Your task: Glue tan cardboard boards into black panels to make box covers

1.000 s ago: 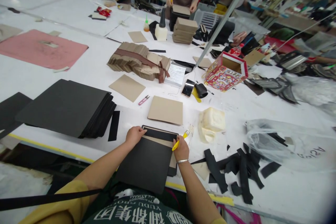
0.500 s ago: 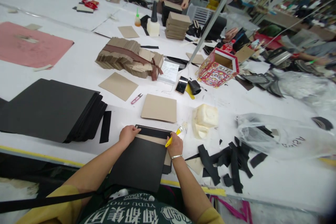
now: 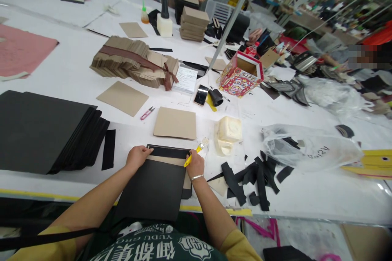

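On the far left, a pink sheet (image 3: 24, 49) lay flat on the white worktop (image 3: 73, 69). Nearer the person was a big pile of black sheets (image 3: 39, 126), and just to its right lay a lone black strip (image 3: 108, 149). Next came a bundle of tan cards (image 3: 122, 65), tied with a brown band, farther back. Below it, near the front edge, the left hand (image 3: 137, 157) pinched the left end of a thin black strip (image 3: 168, 152). That strip lay across the top of a tan board (image 3: 167, 160), right in front of the person. A loose black sheet (image 3: 151, 189) covered most of the board and hung over the edge of the worktop. Pink snips (image 3: 147, 113) and a tan card (image 3: 174, 123) lay behind the strip. The right hand (image 3: 196, 166) had its fingers around a yellow brush (image 3: 192, 158), bristles pointing away. Its fingertips seemed to touch the strip's right end too, but they were too small to be sure. To the right stood a cream jug (image 3: 229, 130), then black scraps (image 3: 261, 183) in a messy heap, and last a clear plastic bag (image 3: 309, 147).
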The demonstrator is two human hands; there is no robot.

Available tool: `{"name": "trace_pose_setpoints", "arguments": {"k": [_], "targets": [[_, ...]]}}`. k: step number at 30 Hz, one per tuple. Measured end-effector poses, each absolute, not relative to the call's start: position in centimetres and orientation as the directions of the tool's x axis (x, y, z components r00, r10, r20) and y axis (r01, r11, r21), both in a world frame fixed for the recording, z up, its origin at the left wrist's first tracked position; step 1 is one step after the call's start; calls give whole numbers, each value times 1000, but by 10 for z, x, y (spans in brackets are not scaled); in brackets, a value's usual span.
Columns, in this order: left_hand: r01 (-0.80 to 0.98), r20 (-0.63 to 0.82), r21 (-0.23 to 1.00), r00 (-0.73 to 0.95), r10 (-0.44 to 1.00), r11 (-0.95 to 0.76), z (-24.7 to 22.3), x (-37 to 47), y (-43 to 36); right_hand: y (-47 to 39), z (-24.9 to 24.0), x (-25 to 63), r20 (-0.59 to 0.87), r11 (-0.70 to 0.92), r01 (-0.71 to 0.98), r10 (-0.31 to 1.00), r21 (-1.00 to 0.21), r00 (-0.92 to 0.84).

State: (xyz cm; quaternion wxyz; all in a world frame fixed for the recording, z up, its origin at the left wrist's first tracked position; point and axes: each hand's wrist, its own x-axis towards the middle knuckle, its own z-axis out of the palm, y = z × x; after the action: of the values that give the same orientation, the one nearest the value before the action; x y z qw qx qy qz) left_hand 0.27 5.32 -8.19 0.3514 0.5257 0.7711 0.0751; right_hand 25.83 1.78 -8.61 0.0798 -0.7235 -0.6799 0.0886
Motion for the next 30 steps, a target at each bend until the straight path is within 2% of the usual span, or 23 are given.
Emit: {"name": "trace_pose_setpoints", "arguments": {"k": [5,9,12,15,18,20,22,26,30], "targets": [[788,-452,466,-178,874,402,-78,6,54,20,-84,255,-41,-72,974,997,-215,65],[877,-467,347,-145,872,332,-66,3,58,22,-80,259,-39,-117,974,993,-194,112],[916,-371,299,-148,917,269,-58,-16,55,17,-77,272,6,-160,961,986,-224,165],[890,-258,378,-164,952,255,-57,-45,39,-2,-77,283,120,-98,942,983,-321,143],[779,-425,524,-111,898,344,-63,-66,9,-28,-80,280,208,24,903,975,-428,73],[662,-572,608,-17,820,438,-68,-69,-13,-44,-82,273,212,64,877,976,-475,44],[541,-642,664,57,765,517,-71,-67,-32,-56,-83,267,198,64,865,979,-498,42],[385,-641,724,67,765,573,-65,-57,-53,-63,-78,261,182,49,845,982,-532,58],[328,-644,735,65,762,593,-53,-50,-52,-57,-67,263,132,18,783,988,-622,83]]}}
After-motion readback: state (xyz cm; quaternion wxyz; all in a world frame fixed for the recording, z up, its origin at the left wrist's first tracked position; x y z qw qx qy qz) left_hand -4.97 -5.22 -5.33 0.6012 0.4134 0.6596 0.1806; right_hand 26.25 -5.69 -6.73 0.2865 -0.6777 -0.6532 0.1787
